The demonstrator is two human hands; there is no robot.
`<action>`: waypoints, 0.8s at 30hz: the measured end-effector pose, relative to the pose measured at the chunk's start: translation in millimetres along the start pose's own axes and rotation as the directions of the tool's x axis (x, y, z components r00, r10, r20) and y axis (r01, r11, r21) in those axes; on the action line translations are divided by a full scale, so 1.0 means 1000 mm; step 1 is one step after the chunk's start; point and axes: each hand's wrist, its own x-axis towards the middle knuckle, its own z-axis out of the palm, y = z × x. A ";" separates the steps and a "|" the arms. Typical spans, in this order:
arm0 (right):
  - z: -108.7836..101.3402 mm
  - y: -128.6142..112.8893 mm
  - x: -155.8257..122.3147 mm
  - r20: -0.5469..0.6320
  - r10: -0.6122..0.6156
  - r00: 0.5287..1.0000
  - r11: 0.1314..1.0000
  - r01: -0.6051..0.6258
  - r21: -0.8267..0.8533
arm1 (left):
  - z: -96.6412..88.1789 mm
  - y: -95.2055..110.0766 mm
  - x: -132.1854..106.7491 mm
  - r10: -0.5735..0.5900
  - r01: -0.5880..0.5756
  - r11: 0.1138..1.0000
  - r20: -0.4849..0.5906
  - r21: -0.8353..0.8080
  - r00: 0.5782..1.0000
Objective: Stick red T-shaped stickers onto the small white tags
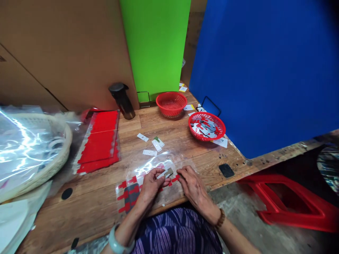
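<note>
While the left hand (152, 184) pinched a grey-and-white piece (168, 173) near the desk (92, 201) front edge, right hand (192, 184) alongside, grip unclear.

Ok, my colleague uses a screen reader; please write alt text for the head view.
A person's left hand holds a small, partly white piece; the right hand is beside red pieces on clear plastic. Two red baskets stand beyond on a wooden table.

Four small cards (149, 152) lie loose in the middle, beyond two near hands (192, 184). Farther off are two red baskets (171, 100), one black bottle (124, 102), one green board (156, 46) and one blue board (265, 70). One big pale basket (68, 139) sits at left and one red stool (327, 215) at right
</note>
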 end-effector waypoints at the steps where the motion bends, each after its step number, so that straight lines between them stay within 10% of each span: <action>1: 0.003 0.001 -0.001 -0.017 0.011 1.000 1.000 -0.010 0.010 | -0.001 0.000 0.000 -0.002 0.002 1.000 0.003 -0.001 1.000; 11: -0.001 -0.011 0.006 -0.014 0.141 0.990 0.988 -0.140 0.059 | -0.001 0.001 0.000 -0.012 0.012 1.000 -0.005 0.004 1.000; 24: -0.013 -0.006 -0.004 0.149 -0.008 0.989 0.972 -0.027 0.233 | 0.001 0.001 0.000 0.024 -0.023 0.999 -0.025 0.047 0.999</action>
